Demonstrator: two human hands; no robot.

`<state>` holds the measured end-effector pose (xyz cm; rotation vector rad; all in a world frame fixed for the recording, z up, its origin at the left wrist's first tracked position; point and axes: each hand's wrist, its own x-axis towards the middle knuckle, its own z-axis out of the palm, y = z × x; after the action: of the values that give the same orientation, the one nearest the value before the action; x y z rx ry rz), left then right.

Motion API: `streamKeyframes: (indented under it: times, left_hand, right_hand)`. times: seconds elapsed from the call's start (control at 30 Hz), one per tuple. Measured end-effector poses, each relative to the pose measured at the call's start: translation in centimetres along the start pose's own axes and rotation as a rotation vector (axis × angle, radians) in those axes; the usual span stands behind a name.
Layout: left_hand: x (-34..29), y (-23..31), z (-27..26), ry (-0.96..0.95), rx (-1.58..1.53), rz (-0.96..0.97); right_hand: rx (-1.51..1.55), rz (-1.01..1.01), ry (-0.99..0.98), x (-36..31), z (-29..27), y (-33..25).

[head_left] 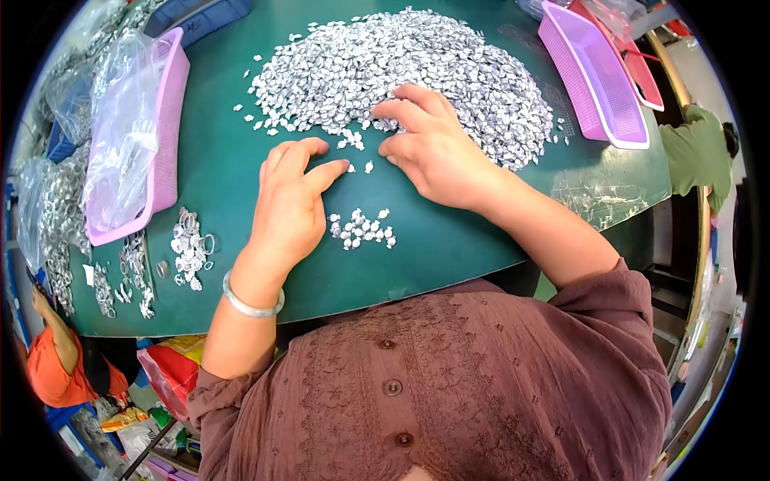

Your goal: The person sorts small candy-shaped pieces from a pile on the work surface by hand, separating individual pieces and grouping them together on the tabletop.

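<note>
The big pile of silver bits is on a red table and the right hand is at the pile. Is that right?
Not quite: the table is green, as the head view shows. The right hand is at the big pile of silver bits.

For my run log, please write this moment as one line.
left hand: beside loose silver piece; right hand: at near edge of large pile; small cluster: apart on green table
</note>
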<state>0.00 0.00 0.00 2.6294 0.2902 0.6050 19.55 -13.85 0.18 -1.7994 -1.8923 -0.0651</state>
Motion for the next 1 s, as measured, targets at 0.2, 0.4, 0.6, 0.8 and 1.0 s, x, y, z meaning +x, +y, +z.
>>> streamKeyframes:
  times: [0.2,0.4,0.6,0.8,1.0]
  left_hand:
    - [-0.1,0.0,0.0,0.001,0.011,0.011]
    - [-0.1,0.2,-0.4,-0.036,-0.006,0.040]
    - [-0.2,-0.4,-0.1,0.033,-0.030,0.005]
    - [0.4,-1.0,0.2,0.096,0.017,-0.021]
    - [0.7,-0.9,0.5,0.064,0.082,-0.021]
  right_hand:
    - [0.037,-0.029,0.009,0.1,0.2,-0.4]
    - [0.030,-0.088,-0.092,0.3,-0.3,-1.0]
    - [-0.036,-0.071,-0.061,0.8,0.5,-0.8]
    - [0.011,-0.062,0.027,2.1,0.8,0.3]
    - [-0.109,-0.075,-0.001,3.4,1.3,0.2]
